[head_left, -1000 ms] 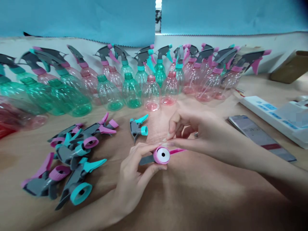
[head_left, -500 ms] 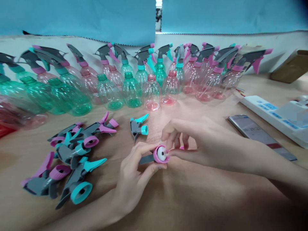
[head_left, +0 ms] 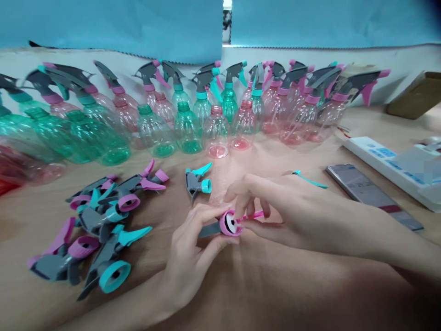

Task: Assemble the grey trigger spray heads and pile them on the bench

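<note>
My left hand (head_left: 191,248) is closed on a spray trigger head (head_left: 210,229), whose pink collar (head_left: 226,230) faces right. Inside the collar sits a white disc (head_left: 230,222) with a dark hole and a dark gap at one side. My right hand (head_left: 275,207) has thumb and index finger pinched together at the collar opening; what lies between them is too small to make out. The head's pink trigger (head_left: 255,214) shows behind those fingers. Just beyond my hands a loose grey and turquoise spray head (head_left: 198,184) lies on the table.
Several pink and turquoise spray heads (head_left: 115,234) lie piled at left. Behind stand rows of green and pink bottles (head_left: 216,133), some with spray heads, some open. At right are a phone (head_left: 372,195), a white power strip (head_left: 389,168) and a turquoise trigger (head_left: 312,180) beyond my right hand.
My right fingers have shifted slightly left, closer to the collar. The white disc looks more tilted. More of the pink trigger shows, and the turquoise trigger behind my right hand has come into sight.
</note>
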`<action>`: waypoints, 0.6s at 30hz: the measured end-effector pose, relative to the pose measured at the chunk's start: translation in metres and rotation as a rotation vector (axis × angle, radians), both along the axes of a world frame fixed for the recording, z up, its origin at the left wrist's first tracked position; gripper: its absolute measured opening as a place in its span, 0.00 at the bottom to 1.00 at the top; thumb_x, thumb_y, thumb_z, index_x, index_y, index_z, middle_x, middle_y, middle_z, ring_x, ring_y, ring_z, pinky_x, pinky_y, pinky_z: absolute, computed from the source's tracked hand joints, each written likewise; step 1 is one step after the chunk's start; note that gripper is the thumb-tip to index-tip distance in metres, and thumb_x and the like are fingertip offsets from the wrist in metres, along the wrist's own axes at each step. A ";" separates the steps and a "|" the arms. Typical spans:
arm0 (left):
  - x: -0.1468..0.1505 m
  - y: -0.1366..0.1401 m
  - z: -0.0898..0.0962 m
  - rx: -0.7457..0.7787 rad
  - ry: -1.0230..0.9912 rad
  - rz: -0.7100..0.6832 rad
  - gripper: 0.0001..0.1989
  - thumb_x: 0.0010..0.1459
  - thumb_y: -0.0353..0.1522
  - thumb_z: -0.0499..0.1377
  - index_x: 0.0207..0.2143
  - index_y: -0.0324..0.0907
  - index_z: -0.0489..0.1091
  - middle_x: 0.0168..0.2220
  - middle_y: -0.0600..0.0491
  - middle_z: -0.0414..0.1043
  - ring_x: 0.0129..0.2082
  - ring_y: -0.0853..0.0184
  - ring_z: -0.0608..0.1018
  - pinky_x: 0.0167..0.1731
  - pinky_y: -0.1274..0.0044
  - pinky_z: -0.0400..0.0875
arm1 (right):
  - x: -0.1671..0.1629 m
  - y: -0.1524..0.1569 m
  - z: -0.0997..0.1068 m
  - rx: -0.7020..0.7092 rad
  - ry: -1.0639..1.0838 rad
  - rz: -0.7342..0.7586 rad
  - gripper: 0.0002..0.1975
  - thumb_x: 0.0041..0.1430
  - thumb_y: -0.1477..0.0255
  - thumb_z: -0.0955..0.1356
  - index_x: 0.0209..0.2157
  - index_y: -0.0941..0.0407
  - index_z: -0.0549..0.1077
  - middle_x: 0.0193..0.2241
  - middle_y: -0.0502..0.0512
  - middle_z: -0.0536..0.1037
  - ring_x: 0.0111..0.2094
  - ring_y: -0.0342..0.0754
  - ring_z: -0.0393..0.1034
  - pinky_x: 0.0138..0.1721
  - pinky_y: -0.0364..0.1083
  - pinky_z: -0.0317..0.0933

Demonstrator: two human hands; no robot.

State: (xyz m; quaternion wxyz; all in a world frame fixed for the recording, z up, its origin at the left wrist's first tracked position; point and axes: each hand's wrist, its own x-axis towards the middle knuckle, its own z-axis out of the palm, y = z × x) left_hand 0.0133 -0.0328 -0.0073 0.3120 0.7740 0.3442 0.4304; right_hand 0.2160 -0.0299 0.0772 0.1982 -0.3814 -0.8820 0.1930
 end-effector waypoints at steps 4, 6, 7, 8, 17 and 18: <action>0.000 0.000 0.001 -0.002 -0.001 0.010 0.12 0.58 0.33 0.59 0.45 0.47 0.65 0.38 0.56 0.71 0.38 0.68 0.74 0.41 0.77 0.68 | -0.001 -0.001 0.000 0.031 -0.026 -0.011 0.17 0.55 0.77 0.66 0.46 0.53 0.61 0.33 0.47 0.76 0.29 0.42 0.69 0.25 0.40 0.55; 0.001 0.000 0.001 0.008 -0.002 0.012 0.11 0.58 0.33 0.59 0.45 0.46 0.65 0.37 0.56 0.71 0.38 0.68 0.74 0.41 0.77 0.68 | -0.002 -0.001 -0.001 0.024 -0.034 -0.009 0.20 0.54 0.77 0.65 0.49 0.54 0.59 0.34 0.48 0.76 0.30 0.43 0.70 0.25 0.41 0.56; 0.001 0.000 0.001 0.014 -0.004 0.008 0.11 0.58 0.34 0.59 0.44 0.46 0.65 0.37 0.56 0.71 0.38 0.68 0.75 0.41 0.77 0.68 | -0.003 -0.001 -0.002 0.022 -0.033 -0.003 0.21 0.54 0.78 0.64 0.50 0.54 0.59 0.35 0.48 0.76 0.30 0.43 0.70 0.25 0.41 0.57; 0.001 0.000 0.001 0.018 -0.006 0.005 0.11 0.58 0.34 0.59 0.44 0.46 0.65 0.37 0.56 0.71 0.38 0.68 0.75 0.41 0.77 0.68 | -0.003 -0.001 -0.002 0.021 -0.033 -0.001 0.22 0.54 0.78 0.64 0.50 0.54 0.59 0.36 0.48 0.76 0.31 0.43 0.71 0.25 0.41 0.57; -0.001 0.001 -0.001 0.029 -0.024 -0.038 0.09 0.59 0.33 0.58 0.43 0.46 0.65 0.37 0.55 0.69 0.37 0.68 0.73 0.43 0.75 0.68 | -0.007 0.001 -0.006 0.028 0.000 -0.014 0.24 0.52 0.78 0.65 0.51 0.53 0.59 0.35 0.47 0.77 0.32 0.44 0.72 0.28 0.41 0.60; -0.001 0.001 -0.001 0.034 -0.021 -0.042 0.09 0.59 0.32 0.58 0.43 0.45 0.65 0.37 0.55 0.69 0.37 0.68 0.73 0.43 0.75 0.67 | -0.008 0.001 -0.006 0.023 0.010 -0.008 0.24 0.52 0.79 0.65 0.51 0.54 0.59 0.35 0.47 0.77 0.33 0.43 0.72 0.29 0.41 0.61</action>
